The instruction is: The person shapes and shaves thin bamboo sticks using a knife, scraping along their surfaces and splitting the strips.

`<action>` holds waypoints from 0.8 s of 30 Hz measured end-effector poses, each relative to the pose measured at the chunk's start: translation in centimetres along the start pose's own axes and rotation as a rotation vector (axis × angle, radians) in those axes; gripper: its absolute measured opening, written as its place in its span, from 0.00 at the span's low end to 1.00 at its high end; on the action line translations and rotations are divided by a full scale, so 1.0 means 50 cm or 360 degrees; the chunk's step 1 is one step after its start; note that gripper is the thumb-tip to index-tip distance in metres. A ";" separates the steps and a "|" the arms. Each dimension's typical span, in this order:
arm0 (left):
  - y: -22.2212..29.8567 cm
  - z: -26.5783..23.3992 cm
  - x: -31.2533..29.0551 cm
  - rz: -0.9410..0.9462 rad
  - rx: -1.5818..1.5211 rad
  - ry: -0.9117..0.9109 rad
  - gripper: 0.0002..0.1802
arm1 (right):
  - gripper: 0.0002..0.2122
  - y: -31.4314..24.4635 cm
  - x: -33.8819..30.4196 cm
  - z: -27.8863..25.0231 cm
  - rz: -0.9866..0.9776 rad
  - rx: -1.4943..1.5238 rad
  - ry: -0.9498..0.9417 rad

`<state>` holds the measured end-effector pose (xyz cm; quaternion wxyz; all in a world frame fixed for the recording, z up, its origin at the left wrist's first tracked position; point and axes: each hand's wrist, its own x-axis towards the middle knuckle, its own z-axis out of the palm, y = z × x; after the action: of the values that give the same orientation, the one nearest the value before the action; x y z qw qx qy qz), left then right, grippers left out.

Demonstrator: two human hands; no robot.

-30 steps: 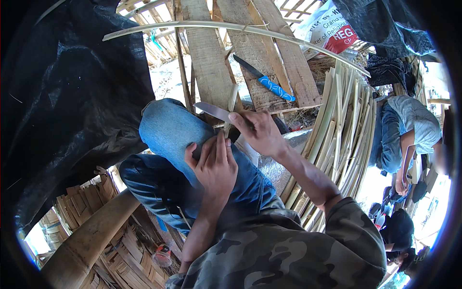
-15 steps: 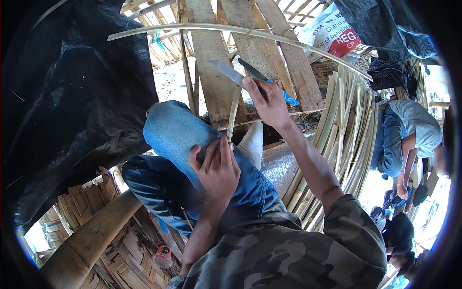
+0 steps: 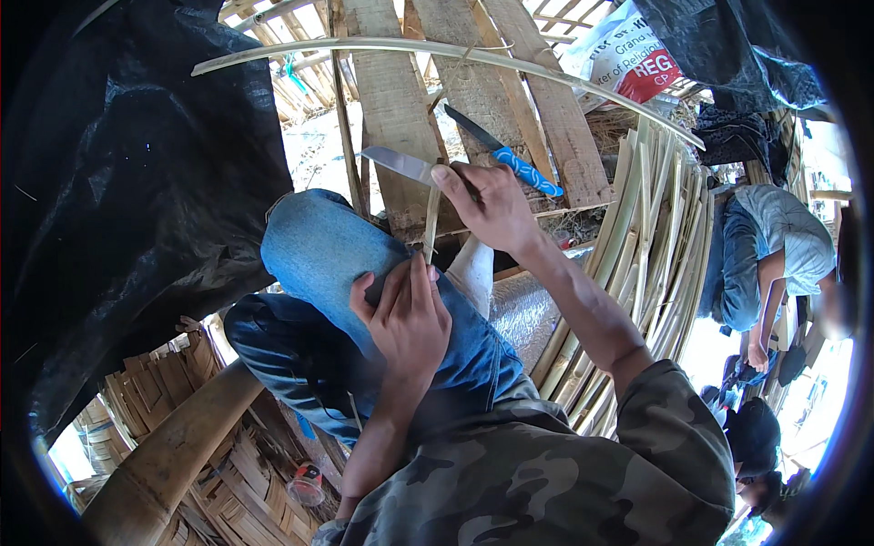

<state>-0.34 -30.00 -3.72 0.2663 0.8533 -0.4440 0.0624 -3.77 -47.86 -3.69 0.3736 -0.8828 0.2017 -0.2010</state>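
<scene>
My right hand (image 3: 492,205) is closed on a knife (image 3: 397,164), its handle hidden in my fist and its bright blade pointing left. Just under the blade, a thin bamboo strip (image 3: 431,223) runs down from my right thumb to my left hand (image 3: 407,318). The left fingers pinch that strip over my jeans (image 3: 328,241), near the knee. A second knife (image 3: 528,173), with a blue patterned handle and a dark blade, lies on the wooden planks (image 3: 401,109) beyond my right hand. One long, bowed bamboo strip (image 3: 364,44) lies across those planks.
At my right lies a big bundle of bamboo strips (image 3: 651,237). Black plastic sheeting (image 3: 146,182) hangs on the left, above a thick bamboo pole (image 3: 173,446). A white and red sack (image 3: 628,59) lies at the far right. Another person (image 3: 774,246) bends over farther right.
My right hand has moved left and slightly down with the knife, bringing the blade lower. The blue handle on the planks now shows more fully. My left hand stays nearly still on the strip.
</scene>
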 end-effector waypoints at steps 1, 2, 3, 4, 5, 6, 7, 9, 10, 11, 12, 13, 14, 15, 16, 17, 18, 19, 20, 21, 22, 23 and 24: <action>0.000 0.000 0.000 -0.0002 0.0004 0.0003 0.10 | 0.18 -0.009 0.003 0.000 0.0041 0.0025 0.0024; -0.001 0.001 -0.002 -0.0011 0.0006 0.0003 0.10 | 0.17 -0.014 0.005 -0.001 0.0081 0.0050 0.0048; -0.001 0.001 -0.002 -0.0020 0.0009 0.0004 0.10 | 0.17 -0.014 0.006 -0.001 0.0076 0.0054 0.0047; -0.001 0.000 -0.003 -0.0020 0.0010 0.0003 0.10 | 0.18 -0.013 0.006 -0.002 0.0108 0.0104 0.0052; 0.000 0.000 -0.002 -0.0027 0.0011 -0.0002 0.10 | 0.19 -0.011 0.007 -0.002 0.0139 0.0155 0.0057; 0.000 -0.001 -0.002 -0.0034 0.0013 -0.0008 0.10 | 0.19 -0.007 0.008 0.001 0.0137 0.0158 0.0056; 0.001 -0.002 -0.002 -0.0037 0.0015 -0.0004 0.10 | 0.19 -0.001 0.009 0.004 0.0115 0.0099 0.0128; 0.001 -0.002 -0.003 -0.0015 0.0006 0.0024 0.10 | 0.20 -0.001 0.009 0.001 0.0087 0.0041 0.0196; 0.001 -0.004 -0.004 -0.0025 0.0015 0.0028 0.10 | 0.21 -0.006 0.009 0.000 0.0121 0.0014 0.0187; 0.000 -0.006 -0.004 -0.0020 0.0012 0.0033 0.10 | 0.23 -0.010 0.008 -0.001 0.0156 -0.0013 0.0177; 0.000 -0.008 -0.006 -0.0014 0.0008 0.0038 0.09 | 0.23 -0.015 0.004 -0.001 0.0147 -0.0007 0.0168; -0.002 -0.007 -0.008 -0.0019 0.0010 0.0043 0.09 | 0.23 -0.018 -0.003 -0.002 0.0183 -0.0016 0.0175; -0.003 -0.005 -0.011 -0.0013 -0.0005 0.0046 0.09 | 0.23 -0.022 -0.009 -0.003 0.0220 -0.0025 0.0182; -0.004 -0.004 -0.012 -0.0007 -0.0020 0.0048 0.09 | 0.23 -0.026 -0.015 -0.003 0.0215 -0.0026 0.0180; -0.004 -0.005 -0.011 -0.0007 -0.0020 0.0053 0.09 | 0.23 -0.032 -0.021 -0.005 0.0266 -0.0028 0.0088; -0.004 -0.006 -0.010 -0.0014 -0.0024 0.0045 0.09 | 0.23 -0.038 -0.028 -0.006 0.0317 -0.0031 -0.0004; -0.004 -0.006 -0.009 -0.0021 -0.0029 0.0036 0.09 | 0.23 -0.041 -0.039 0.000 0.0315 -0.0033 -0.0002; -0.004 -0.007 -0.009 -0.0021 -0.0028 0.0043 0.09 | 0.23 -0.044 -0.050 0.010 0.0285 -0.0008 0.0044; -0.004 -0.008 -0.010 -0.0011 -0.0019 0.0045 0.09 | 0.23 -0.047 -0.056 0.015 0.0255 0.0017 0.0090; -0.004 -0.009 -0.009 -0.0001 -0.0010 0.0047 0.09 | 0.23 -0.051 -0.057 0.013 0.0248 0.0017 0.0091; -0.003 -0.009 -0.008 -0.0004 -0.0011 0.0053 0.09 | 0.23 -0.057 -0.058 0.008 0.0312 0.0005 0.0091; -0.002 -0.009 -0.006 0.0008 -0.0013 0.0051 0.09 | 0.23 -0.061 -0.057 0.004 0.0374 -0.0006 0.0090; -0.001 -0.010 -0.005 0.0020 -0.0014 0.0050 0.09 | 0.23 -0.062 -0.051 0.005 0.0366 -0.0007 0.0087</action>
<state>-0.37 -29.55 -3.41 0.2766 0.8482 -0.4454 0.0755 -5.14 -44.43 -2.06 0.3865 -0.8489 0.3122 -0.1802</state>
